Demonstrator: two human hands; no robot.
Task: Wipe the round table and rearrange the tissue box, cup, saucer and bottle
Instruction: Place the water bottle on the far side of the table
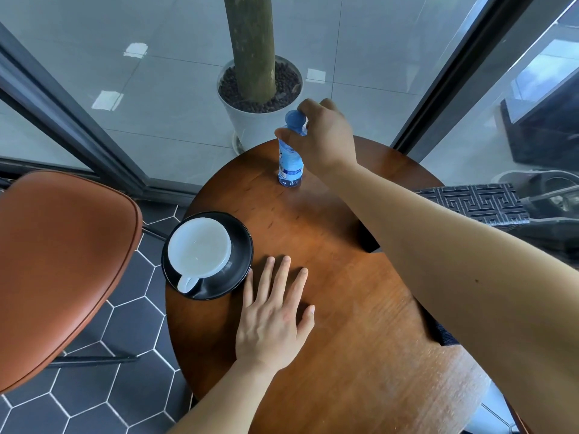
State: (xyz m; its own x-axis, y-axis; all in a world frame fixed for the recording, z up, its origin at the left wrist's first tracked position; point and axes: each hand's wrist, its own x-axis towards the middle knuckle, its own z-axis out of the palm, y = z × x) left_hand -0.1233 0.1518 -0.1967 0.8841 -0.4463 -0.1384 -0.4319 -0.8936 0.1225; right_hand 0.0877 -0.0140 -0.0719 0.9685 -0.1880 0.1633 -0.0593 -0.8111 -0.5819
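Chair: I see an orange-brown chair (62,261) at the far left, just beside the round table (344,292), not touching anything on it.

Cup and saucer: the white cup (199,248) sits upright in the black saucer (241,245) at the table's left edge, handle pointing toward me. The saucer overhangs the rim slightly.

Left hand: my left hand (274,317) lies flat on the wood, fingers spread and holding nothing, its little finger just beside the saucer's rim.

Bottle: the blue bottle (290,161) stands upright near the far edge of the table, in front of the white planter (250,123) on the floor beyond.

Right hand: my right hand (326,136) is closed around the bottle's neck just under the cap, arm stretched across the table.

Tissue box: a patterned dark box (473,203) shows at the right, behind my forearm; I take it for the tissue box, and I cannot tell if it rests on the table.

Cloth: none in view.

Progress: I judge the rearranging under way, cup and saucer placed, bottle in hand. Whether wiping is done I cannot tell; the wood looks dry and clean.
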